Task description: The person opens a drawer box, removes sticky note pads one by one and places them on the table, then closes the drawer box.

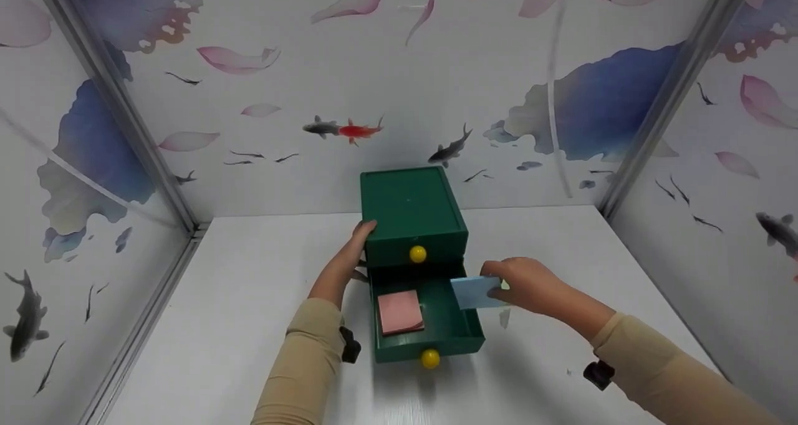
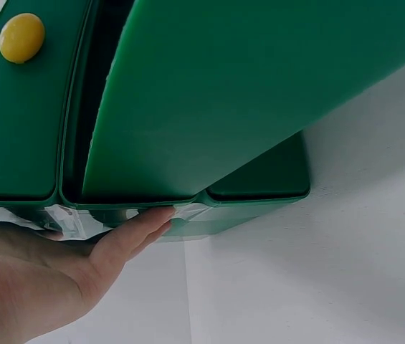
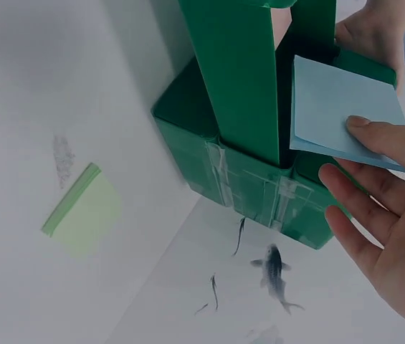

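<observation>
A green drawer cabinet (image 1: 408, 204) stands against the back wall, its middle drawer (image 1: 446, 325) pulled out. Inside that drawer, on the left, lies a pink sticky note pad (image 1: 399, 311). My right hand (image 1: 530, 288) pinches a light blue sticky note pad (image 3: 342, 107) between thumb and fingers, over the drawer's right wall. My left hand (image 2: 66, 272) rests along the cabinet's left side with its fingers extended. A pale green sticky note pad (image 3: 84, 211) lies on the table to the right of the cabinet, mostly hidden behind my right hand in the head view.
Yellow round knobs mark the closed top drawer (image 1: 386, 250) and the pulled-out one. Clear tape (image 3: 220, 172) runs along the cabinet's side. The white table (image 1: 262, 275) is bounded by printed wall panels (image 1: 386, 70) with fish and petals. A grey smudge (image 3: 64, 161) shows near the green pad.
</observation>
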Tool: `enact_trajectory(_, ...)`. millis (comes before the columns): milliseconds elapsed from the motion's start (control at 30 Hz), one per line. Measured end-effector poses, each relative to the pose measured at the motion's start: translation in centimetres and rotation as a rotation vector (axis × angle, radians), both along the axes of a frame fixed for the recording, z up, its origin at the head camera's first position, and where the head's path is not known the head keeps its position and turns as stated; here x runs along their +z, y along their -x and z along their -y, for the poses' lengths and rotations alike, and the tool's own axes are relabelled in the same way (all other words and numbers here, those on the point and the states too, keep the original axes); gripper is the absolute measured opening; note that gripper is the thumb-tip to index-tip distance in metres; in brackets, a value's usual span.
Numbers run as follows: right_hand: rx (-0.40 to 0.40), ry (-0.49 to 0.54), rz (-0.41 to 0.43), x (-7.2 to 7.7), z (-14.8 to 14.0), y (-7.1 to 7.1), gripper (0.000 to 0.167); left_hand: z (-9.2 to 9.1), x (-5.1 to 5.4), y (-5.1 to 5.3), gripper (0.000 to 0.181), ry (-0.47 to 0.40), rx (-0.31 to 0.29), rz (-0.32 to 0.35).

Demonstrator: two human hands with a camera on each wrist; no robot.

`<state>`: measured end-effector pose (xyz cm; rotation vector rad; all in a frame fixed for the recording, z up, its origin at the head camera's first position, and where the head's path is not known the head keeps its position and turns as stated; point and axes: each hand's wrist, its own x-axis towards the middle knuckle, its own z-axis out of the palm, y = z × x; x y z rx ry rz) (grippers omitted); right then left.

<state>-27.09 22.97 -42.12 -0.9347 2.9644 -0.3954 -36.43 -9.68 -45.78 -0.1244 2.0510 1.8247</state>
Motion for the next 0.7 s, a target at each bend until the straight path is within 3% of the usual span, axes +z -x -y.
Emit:
enact_trajectory(300,-0.127,0.227,0.136,-1.6,-2.6,-0.6,0.022,-0.1,-0.1,0.0,0.088,0.01,-0.002,-0.006)
enact_trajectory(700,-0.223,0.325,0.142,-3.9,-5.9,-0.8,0.028,0.0,0.0,0.0,0.087,-0.012,-0.004,-0.001)
